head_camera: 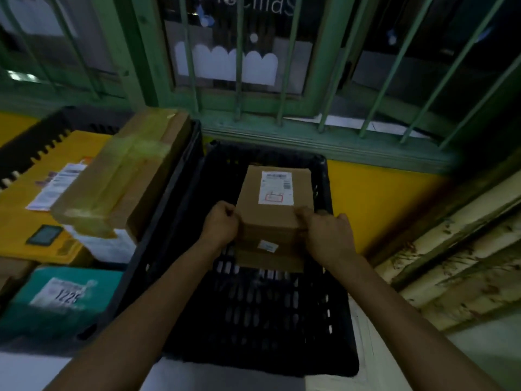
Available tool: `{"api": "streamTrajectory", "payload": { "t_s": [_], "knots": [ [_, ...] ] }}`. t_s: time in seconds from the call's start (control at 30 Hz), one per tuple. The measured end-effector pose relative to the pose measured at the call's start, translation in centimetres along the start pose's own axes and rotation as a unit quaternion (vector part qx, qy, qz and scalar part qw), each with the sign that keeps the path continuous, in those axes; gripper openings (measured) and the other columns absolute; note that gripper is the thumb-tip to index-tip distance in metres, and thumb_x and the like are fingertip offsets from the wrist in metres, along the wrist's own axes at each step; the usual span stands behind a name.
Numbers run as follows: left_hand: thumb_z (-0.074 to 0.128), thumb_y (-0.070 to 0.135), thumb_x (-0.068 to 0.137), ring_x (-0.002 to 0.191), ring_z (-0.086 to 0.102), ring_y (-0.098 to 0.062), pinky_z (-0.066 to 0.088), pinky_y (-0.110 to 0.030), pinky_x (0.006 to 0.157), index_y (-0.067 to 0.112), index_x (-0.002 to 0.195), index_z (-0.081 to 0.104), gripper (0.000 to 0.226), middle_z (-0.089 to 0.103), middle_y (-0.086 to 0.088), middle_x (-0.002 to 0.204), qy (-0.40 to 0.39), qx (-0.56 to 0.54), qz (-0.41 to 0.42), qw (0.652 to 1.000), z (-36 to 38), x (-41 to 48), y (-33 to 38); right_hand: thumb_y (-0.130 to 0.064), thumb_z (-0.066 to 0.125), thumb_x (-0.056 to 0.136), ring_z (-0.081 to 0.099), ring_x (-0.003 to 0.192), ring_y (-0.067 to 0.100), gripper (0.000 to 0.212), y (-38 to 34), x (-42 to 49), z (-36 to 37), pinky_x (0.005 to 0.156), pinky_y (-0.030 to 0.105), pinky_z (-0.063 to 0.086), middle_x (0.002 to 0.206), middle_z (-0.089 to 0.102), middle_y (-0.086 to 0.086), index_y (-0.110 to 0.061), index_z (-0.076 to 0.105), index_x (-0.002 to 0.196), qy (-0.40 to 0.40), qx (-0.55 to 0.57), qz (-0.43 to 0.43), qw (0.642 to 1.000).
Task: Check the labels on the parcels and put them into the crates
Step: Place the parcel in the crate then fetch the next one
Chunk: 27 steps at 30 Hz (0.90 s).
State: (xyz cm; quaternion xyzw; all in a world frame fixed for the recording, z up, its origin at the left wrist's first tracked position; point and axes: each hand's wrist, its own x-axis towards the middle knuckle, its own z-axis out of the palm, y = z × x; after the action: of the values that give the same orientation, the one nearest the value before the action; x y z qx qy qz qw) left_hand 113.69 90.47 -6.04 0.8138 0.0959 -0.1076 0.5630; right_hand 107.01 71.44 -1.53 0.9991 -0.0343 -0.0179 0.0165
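Parcel: the brown cardboard parcel (272, 221) is being held by both hands within the outline of the black crate (267, 314), toward its far end; whether it is touching the crate floor cannot be told.
Label: a white label (275, 187) is facing up on the parcel's top; a small sticker (268, 246) is showing on its near face.
Left grip: the left hand (221, 222) is curling round the parcel's left edge, holding it.
Right grip: the right hand (327, 235) is curling round the parcel's right edge, holding it.
Second crate: a second crate (84, 117) is standing just beside, on the left, carrying a yellow parcel (25, 198) and a long cardboard box (124, 176).
Teal parcel: a teal parcel (62, 294) is lying nearer the camera on the left.
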Motion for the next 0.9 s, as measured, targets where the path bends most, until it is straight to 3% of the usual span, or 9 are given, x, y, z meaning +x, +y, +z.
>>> {"api": "streamTrajectory", "payload": {
  "t_s": [0.1,0.23,0.3,0.33,0.47,0.63,0.83,0.9],
  "knots": [
    [0.044,0.01,0.092,0.082,0.057,-0.021,0.056,-0.04,0.077,0.025,0.077,0.042,0.021,0.056,-0.004,0.087,0.008,0.007,-0.017,1.0,1.1,1.1,-0.4,-0.018,0.053,0.091,0.058,0.091,0.026,0.046,0.1,1.2,0.9,0.087,0.037,0.029,0.106,0.061,0.007,-0.028,0.041,0.134,0.018,-0.046,-0.003,0.999],
    [0.044,0.002,0.09,0.081,0.052,-0.02,0.047,-0.029,0.068,0.019,0.081,0.043,0.019,0.052,-0.005,0.088,-0.003,0.063,-0.019,0.998,1.8,1.9,-1.4,-0.021,0.051,0.09,0.044,0.115,0.03,0.025,-0.5,1.4,2.5,0.1,0.043,0.022,0.102,0.066,0.006,-0.026,0.056,0.114,-0.023,-0.091,-0.01,0.996],
    [0.048,0.004,0.09,0.075,0.05,-0.016,0.04,-0.026,0.057,0.015,0.089,0.045,0.011,0.051,-0.003,0.085,-0.009,0.094,-0.011,0.995,2.3,1.7,-1.9,-0.023,0.051,0.091,0.037,0.124,0.033,0.018,-0.7,1.7,3.0,0.114,0.054,0.004,0.111,0.062,0.008,-0.021,0.064,0.103,-0.043,-0.136,-0.028,0.989],
    [0.048,0.005,0.09,0.071,0.049,-0.014,0.038,-0.026,0.054,0.014,0.091,0.045,0.01,0.05,-0.001,0.083,-0.009,0.097,-0.008,0.995,2.4,1.6,-2.0,-0.023,0.052,0.091,0.038,0.125,0.033,0.017,-0.9,2.0,3.1,0.114,0.058,-0.007,0.112,0.06,0.008,-0.019,0.066,0.099,-0.041,-0.159,-0.039,0.986],
    [0.048,0.004,0.091,0.078,0.05,-0.016,0.038,-0.024,0.055,0.014,0.094,0.045,0.011,0.051,-0.002,0.087,-0.016,0.078,-0.012,0.997,2.4,1.7,-2.1,-0.016,0.051,0.091,0.056,0.109,0.028,0.015,-2.1,2.5,3.2,0.107,0.056,-0.023,0.083,0.068,0.003,-0.02,0.062,0.081,-0.03,-0.152,-0.069,0.986],
    [0.04,-0.001,0.09,0.095,0.052,-0.022,0.05,-0.032,0.084,0.013,0.104,0.046,0.02,0.052,-0.006,0.102,-0.009,0.04,-0.027,0.999,3.1,0.9,-2.3,-0.012,0.048,0.091,0.056,0.108,0.029,0.019,-2.2,2.6,4.2,0.118,0.05,-0.003,0.102,0.067,0.01,-0.01,0.064,0.101,-0.029,-0.145,-0.034,0.988],
    [0.048,-0.006,0.09,0.105,0.056,-0.031,0.051,-0.043,0.091,0.008,0.109,0.049,0.024,0.056,-0.016,0.116,-0.019,-0.04,-0.091,0.995,2.9,2.0,-1.9,-0.015,0.052,0.091,0.058,0.105,0.025,0.011,-1.9,1.7,2.6,0.118,0.041,0.012,0.104,0.067,0.009,-0.013,0.061,0.096,-0.075,-0.093,-0.022,0.993],
    [0.048,-0.008,0.088,0.106,0.056,-0.033,0.051,-0.046,0.092,0.009,0.109,0.051,0.027,0.056,-0.019,0.121,-0.014,-0.048,-0.086,0.995,2.5,2.1,-2.1,-0.023,0.055,0.092,0.06,0.101,0.026,0.012,-1.6,0.3,1.7,0.114,0.037,0.023,0.103,0.068,0.011,-0.013,0.061,0.092,-0.05,-0.04,-0.031,0.997]
  ]
}}
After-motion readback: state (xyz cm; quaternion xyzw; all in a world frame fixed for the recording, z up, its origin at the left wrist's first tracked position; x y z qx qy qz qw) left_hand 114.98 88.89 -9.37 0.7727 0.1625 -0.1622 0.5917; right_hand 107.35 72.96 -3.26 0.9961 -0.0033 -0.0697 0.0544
